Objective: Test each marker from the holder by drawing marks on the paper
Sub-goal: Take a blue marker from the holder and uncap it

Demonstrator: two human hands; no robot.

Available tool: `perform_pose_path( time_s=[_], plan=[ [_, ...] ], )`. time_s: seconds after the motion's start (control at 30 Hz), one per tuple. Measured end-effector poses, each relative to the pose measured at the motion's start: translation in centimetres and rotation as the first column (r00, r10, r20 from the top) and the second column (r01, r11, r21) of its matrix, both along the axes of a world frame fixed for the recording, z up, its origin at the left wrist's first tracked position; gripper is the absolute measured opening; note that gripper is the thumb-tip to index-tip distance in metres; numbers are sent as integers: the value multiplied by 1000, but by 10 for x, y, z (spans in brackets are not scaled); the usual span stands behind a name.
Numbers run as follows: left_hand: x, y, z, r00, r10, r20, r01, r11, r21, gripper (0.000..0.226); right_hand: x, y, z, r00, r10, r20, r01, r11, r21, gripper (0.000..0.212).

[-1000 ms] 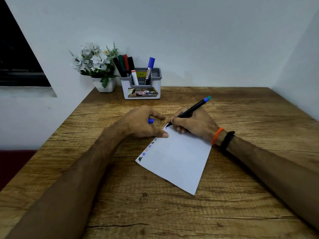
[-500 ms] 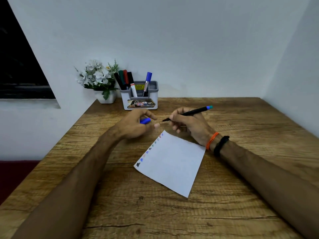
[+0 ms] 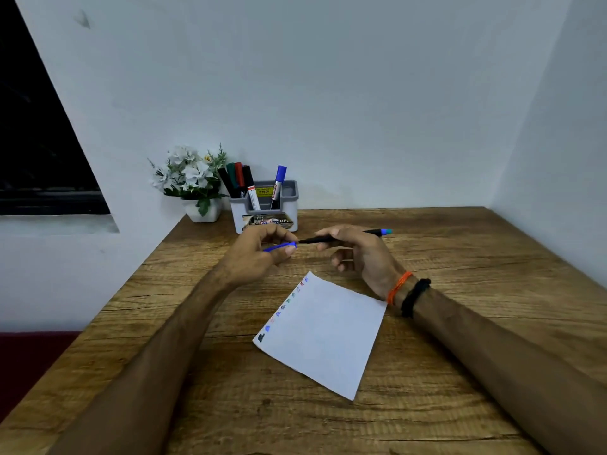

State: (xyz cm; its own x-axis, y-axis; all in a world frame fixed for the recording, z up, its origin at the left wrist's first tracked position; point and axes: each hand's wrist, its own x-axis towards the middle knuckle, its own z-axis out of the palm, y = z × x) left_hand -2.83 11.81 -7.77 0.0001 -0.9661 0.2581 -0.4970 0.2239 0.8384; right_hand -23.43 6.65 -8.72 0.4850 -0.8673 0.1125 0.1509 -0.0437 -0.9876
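My right hand (image 3: 359, 254) holds a thin black pen (image 3: 323, 238) with a blue-green end, lying almost level above the table, tip pointing left. My left hand (image 3: 262, 254) pinches the pen's blue cap (image 3: 279, 247), whose open end sits right at the pen tip. Below both hands lies the white paper (image 3: 325, 333), with a row of several small coloured marks along its left edge. The grey marker holder (image 3: 264, 205) stands at the back against the wall, with several markers in it, black, green, red and a blue-capped one (image 3: 279, 185).
A white pot of white flowers (image 3: 193, 182) stands left of the holder. The wooden table (image 3: 460, 323) runs into a corner, with walls at the back and right. Its left edge drops off beside a dark window.
My right hand lifted the pen off the paper and turned it level. My left hand left the paper and brought the blue cap up to the pen tip. The camera tilted upward.
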Motion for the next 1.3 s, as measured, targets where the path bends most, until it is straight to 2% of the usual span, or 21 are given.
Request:
perform_pose_path(
  time_s=[0.13, 0.2, 0.3, 0.37, 0.43, 0.6, 0.73, 0.97, 1.3],
  plan=[
    [-1, 0, 0, 1000, -15, -19, 14, 1000, -24, 11, 0, -2, -1, 996, 92, -15, -91, 995, 37, 41],
    [-3, 1, 0, 999, -20, -30, 19, 999, -34, 12, 1, -1, -2, 992, 127, -15, -126, 991, 42, 39],
    [-5, 2, 1, 997, -21, -75, 17, 999, -45, 14, 3, 0, -4, 998, 53, -21, -53, 998, -14, 15],
    [-5, 2, 2, 996, -7, -88, 2, 998, -60, 15, 4, -1, -6, 999, -24, -38, 21, 997, -78, 9],
    [-4, 2, 2, 994, 11, -107, -19, 997, -68, 15, 4, -1, -7, 997, -65, -47, 60, 992, -115, 9],
    [0, 0, 1, 986, 42, -160, -52, 997, -61, 11, 2, -3, -5, 998, -54, -15, 53, 997, -56, 16],
    [-2, 0, 2, 983, 46, -177, -53, 998, -35, 7, 4, -4, -10, 996, -68, -63, 58, 987, -151, 18],
    [-2, -3, -7, 997, 74, -18, -73, 997, 40, 13, 10, -6, -16, 993, -63, -98, 33, 960, -280, 13],
    [-5, 0, -1, 996, 87, 0, -87, 996, 8, 11, 13, -4, -13, 987, -69, -145, 14, 938, -348, 13]
  ],
)
